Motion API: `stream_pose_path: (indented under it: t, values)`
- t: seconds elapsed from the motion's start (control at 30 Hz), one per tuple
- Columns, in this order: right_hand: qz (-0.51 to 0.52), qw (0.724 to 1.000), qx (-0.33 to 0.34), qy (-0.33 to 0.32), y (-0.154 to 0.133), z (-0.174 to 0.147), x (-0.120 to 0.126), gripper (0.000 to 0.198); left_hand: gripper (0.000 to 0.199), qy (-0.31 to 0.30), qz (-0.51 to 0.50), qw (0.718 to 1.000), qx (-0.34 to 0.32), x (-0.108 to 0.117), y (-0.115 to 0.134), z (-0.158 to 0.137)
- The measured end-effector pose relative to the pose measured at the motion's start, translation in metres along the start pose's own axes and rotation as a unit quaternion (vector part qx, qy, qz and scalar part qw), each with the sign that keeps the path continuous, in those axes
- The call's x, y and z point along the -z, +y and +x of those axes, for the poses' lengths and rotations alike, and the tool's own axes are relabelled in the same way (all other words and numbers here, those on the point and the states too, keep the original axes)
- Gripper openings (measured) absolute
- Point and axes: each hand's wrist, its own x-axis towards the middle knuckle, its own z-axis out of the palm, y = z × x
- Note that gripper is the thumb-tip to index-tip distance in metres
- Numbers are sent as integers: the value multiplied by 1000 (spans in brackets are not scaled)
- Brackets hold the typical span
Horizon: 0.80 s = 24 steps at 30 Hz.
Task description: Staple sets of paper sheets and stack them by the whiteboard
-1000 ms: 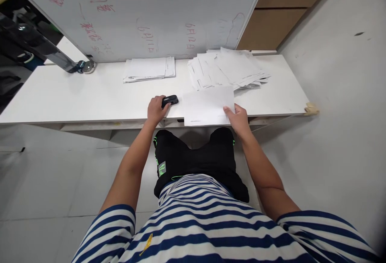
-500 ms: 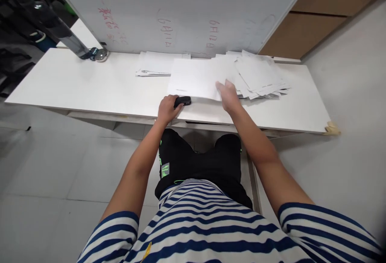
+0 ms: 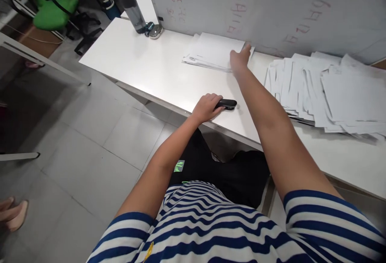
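Note:
My left hand (image 3: pixel 208 108) is wrapped round a black stapler (image 3: pixel 227 103), which rests near the front edge of the white tabletop (image 3: pixel 120 60). My right hand (image 3: pixel 240 58) reaches to the back and grips the right end of a white sheet of paper (image 3: pixel 220 46), slightly blurred. That sheet lies over a small paper stack (image 3: pixel 196 62) against the whiteboard. To the right of my right forearm spreads a larger, uneven pile of papers (image 3: pixel 313 90), several edges fanned out.
A whiteboard (image 3: pixel 205 9) with red writing stands along the table's back. A clear bottle (image 3: pixel 132 11) and a round silvery object (image 3: pixel 155 31) sit at the far left end. Beyond are a green chair (image 3: pixel 56 11) and another person's foot (image 3: pixel 18 214) at lower left.
My right hand has carried the sheet left from beside the large pile onto the small stack. The view has turned left. My left hand still holds the stapler.

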Motion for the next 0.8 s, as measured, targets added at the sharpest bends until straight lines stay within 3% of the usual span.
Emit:
stream_pose_path:
  t: [0.07,0.2,0.37,0.5,0.6,0.7,0.8]
  values:
    - [-34,999,7,22,1,-16,2,60,33,0,1,1000,-1,0,-1,0]
    - [-73,995,73,-12,5,-55,21,62,32,17,-3,1000,-4,-2,-3,0]
    - [-144,985,89,36,33,-100,78,59,32,35,-3,999,5,1,-3,1]
    - [-213,969,17,120,71,-140,150,56,34,45,12,999,6,4,-2,1]
    - [-247,952,-82,161,105,-167,198,62,35,45,12,999,12,5,-2,1]
    - [-250,941,-189,128,135,-183,230,78,34,46,12,999,20,5,-2,1]
    - [-239,942,-220,82,153,-188,245,89,33,53,15,998,20,4,-4,2]
